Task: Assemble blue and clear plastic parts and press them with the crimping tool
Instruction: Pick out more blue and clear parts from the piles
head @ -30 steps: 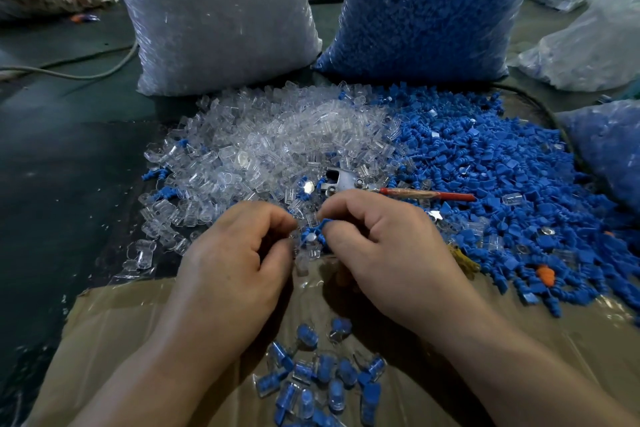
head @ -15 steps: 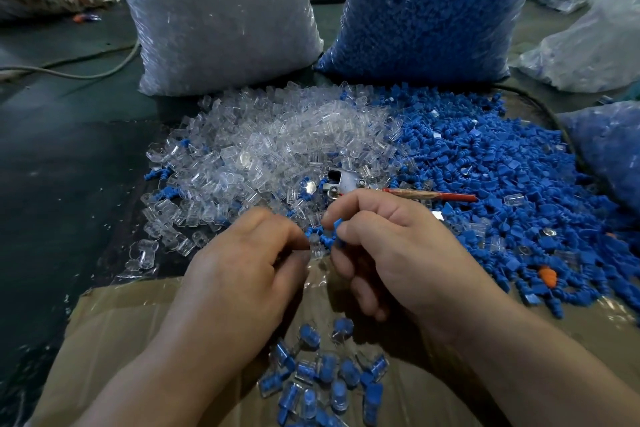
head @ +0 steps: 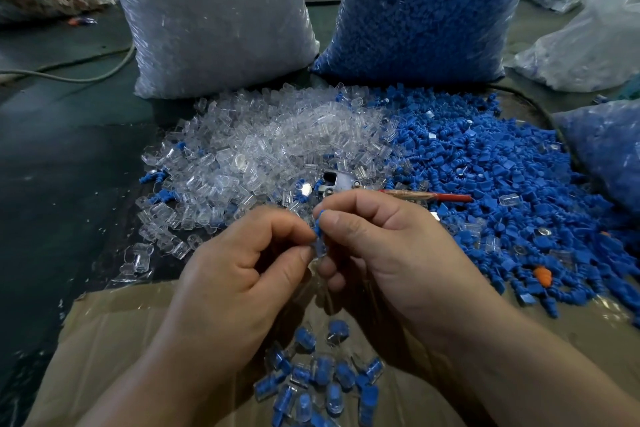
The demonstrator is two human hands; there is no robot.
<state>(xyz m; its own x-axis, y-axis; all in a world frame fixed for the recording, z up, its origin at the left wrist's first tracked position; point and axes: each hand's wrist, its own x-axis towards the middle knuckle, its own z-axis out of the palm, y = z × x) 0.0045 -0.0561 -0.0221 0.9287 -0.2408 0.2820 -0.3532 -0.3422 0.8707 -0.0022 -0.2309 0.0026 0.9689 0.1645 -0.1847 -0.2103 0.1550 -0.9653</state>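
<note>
- Head view: we see the right hand (head: pixel 391 253) pinching a small blue part (head: pixel 318 226) between thumb and forefinger, its other fingers curled underneath.
- The left hand (head: pixel 242 274) meets it from the other side, thumb and forefinger tips closed on the clear part (head: pixel 320 248) at the blue part's lower end.
- Both hands hover above a cardboard sheet (head: pixel 114 329), where a cluster of assembled blue-and-clear pieces (head: pixel 322 381) lies.
- Just beyond the hands lies the crimping tool (head: pixel 337 182), its metal head at the edge of the clear pile (head: pixel 270 156) and its red handle over the blue pile (head: pixel 485 184).
- Behind the piles stand a bag of clear parts (head: pixel 214 17) and a bag of blue parts (head: pixel 426 10).
</note>
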